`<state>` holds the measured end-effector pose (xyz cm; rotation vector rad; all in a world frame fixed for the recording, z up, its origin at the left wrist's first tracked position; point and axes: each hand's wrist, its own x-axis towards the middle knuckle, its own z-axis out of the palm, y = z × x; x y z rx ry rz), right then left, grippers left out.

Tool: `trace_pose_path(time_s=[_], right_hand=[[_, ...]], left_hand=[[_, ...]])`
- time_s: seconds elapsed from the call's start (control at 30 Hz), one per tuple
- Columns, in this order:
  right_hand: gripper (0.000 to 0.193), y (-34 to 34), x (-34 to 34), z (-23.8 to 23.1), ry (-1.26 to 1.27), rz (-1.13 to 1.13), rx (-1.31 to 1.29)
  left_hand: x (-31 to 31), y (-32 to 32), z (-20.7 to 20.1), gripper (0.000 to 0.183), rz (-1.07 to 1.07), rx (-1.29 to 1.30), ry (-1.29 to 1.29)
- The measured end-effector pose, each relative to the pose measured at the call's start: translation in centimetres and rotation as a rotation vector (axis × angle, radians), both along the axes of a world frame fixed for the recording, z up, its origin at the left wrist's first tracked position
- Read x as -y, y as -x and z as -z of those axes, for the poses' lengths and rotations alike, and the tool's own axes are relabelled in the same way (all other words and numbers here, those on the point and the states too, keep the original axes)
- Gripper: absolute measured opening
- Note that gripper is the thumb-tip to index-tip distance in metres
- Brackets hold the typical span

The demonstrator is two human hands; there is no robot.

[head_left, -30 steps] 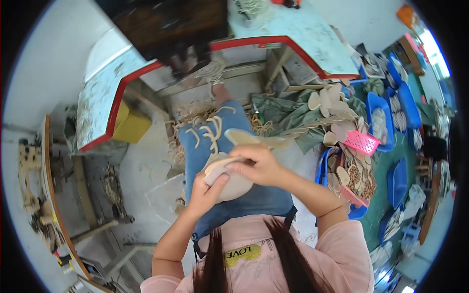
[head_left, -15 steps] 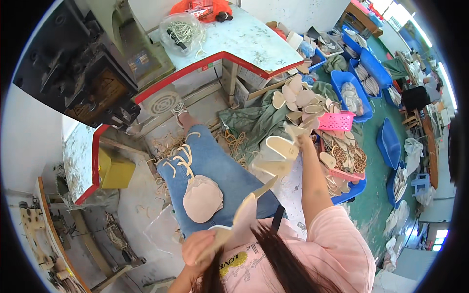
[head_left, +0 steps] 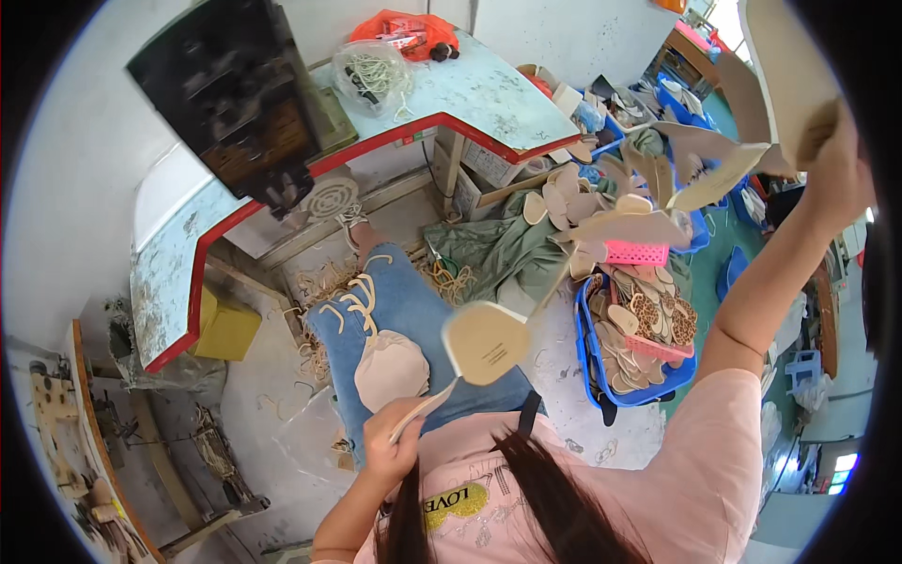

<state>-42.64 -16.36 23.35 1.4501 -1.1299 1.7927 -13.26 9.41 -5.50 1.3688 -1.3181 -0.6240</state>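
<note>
Sitting in a cluttered workshop, facing a pale blue bench (head_left: 470, 85) edged in red on the far side, with a dark machine (head_left: 230, 103) covering part of its left half. Spanning the space from near left to far right with a loose line of pale insoles (head_left: 487, 346), over the lap and past the tubs. Gripping, with the left hand's (head_left: 390, 442) fingers curled closed, a thin insole appearing nearly edge-on before the pink shirt (head_left: 601, 508); hiding its lower end inside the fist. Holding the right hand (head_left: 832, 160) high at far right, fingers closed on a large pale insole (head_left: 787, 70) running out past the upper edge; losing some of these fingers in shadow and blur near the dark rim. Hanging the middle insoles in the air, too smeared for counting or for tracing any joint. Carrying a rounded pale stack (head_left: 390, 368) on the jeans (head_left: 413, 273), just beside curved pale strips (head_left: 357, 303). Showing small dark print on the insole above the lap, too small for reading; wearing bold dark lettering on a yellow patch (head_left: 458, 505), partly covered by dark hair (head_left: 540, 498). Overlapping leopard-patterned pieces (head_left: 646, 315) in a blue tub (head_left: 587, 352) at right, partly behind a pink basket (head_left: 636, 252).
</note>
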Motion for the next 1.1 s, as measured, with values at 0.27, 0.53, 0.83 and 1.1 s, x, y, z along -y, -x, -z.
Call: trace_pose_path(time_s=[0.27, 0.53, 0.83, 1.1], right_hand=[[0.033, -10.8, -0.7, 16.1, -1.685, -0.582, -0.963], [0.039, -16.1, -5.1, 27.0, -1.648, -2.01, -0.43], [0.013, -16.1, 0.0, 27.8, -1.636, -1.42, 0.03], [0.013, -17.0, 2.4, 24.8, -1.514, -1.5, 0.165]], left_hand=[[1.1, -1.4, -2.4, 0.019, 0.237, 0.221, 0.02], [6.1, -5.4, -5.0, 0.012, 0.056, 0.158, 0.148], [12.0, -7.5, -5.2, 0.019, -0.059, -0.743, -0.055], [14.2, -7.6, -5.8, 0.021, -0.136, -0.781, -0.064]])
